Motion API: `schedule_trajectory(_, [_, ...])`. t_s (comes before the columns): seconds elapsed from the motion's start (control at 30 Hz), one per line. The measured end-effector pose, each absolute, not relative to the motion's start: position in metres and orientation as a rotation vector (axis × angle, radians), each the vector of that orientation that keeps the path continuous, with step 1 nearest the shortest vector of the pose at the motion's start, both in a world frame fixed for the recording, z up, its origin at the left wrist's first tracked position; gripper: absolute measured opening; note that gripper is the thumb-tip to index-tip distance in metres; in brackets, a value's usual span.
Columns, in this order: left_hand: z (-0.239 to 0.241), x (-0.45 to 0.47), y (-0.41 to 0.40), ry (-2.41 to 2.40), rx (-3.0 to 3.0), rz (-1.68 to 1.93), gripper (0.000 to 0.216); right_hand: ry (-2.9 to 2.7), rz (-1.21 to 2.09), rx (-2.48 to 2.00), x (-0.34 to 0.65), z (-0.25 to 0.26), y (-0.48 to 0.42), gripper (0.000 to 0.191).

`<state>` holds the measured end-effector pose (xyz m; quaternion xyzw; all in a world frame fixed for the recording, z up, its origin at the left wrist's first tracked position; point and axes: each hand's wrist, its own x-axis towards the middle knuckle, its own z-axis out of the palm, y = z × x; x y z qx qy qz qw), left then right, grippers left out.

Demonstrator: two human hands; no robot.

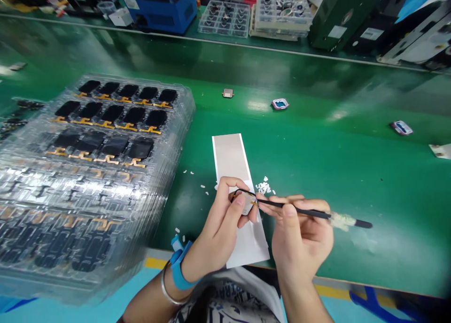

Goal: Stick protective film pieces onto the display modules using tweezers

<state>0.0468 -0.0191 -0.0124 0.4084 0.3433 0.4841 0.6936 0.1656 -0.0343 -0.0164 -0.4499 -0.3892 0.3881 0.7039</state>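
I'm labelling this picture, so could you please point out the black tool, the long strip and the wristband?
Black tool (pixel 316 213): head view, on its shaft.
Long strip (pixel 229 156): head view, on its far part.
Wristband (pixel 179 270): head view, on its blue band.

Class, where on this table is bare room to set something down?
The table looks bare beyond the right hand, between the white scraps and the rightmost small frame; a smaller patch lies between the paper and the grey square part. Crowded: the left, under stacked trays, and the back shelf.
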Motion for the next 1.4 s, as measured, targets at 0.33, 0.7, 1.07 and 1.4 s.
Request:
schedule_trajectory(0.33, [-0.014, 0.047, -0.021, 0.773, 0.938, 1.096, 0.014, -0.841, 0.902, -0.979, 0.168, -0.018, -0.033, 0.013])
schedule_trajectory(0.7, [-0.015, 0.050, -0.021, 0.865, 1.022, 1.148, 0.010, -0.817, 0.908, -0.968, 0.167, -0.017, -0.033, 0.011])
schedule_trajectory(1.07, [-0.014, 0.046, -0.027, 1.032, 1.453, 0.755, 0.006, -0.872, 0.767, -1.385, 0.222, -0.020, -0.057, 0.020])
schedule_trajectory(1.4, [-0.011, 0.058, -0.027, 1.105, 1.866, 0.466, 0.019, -1.024, 0.695, -1.651, 0.219, -0.040, -0.064, 0.010])
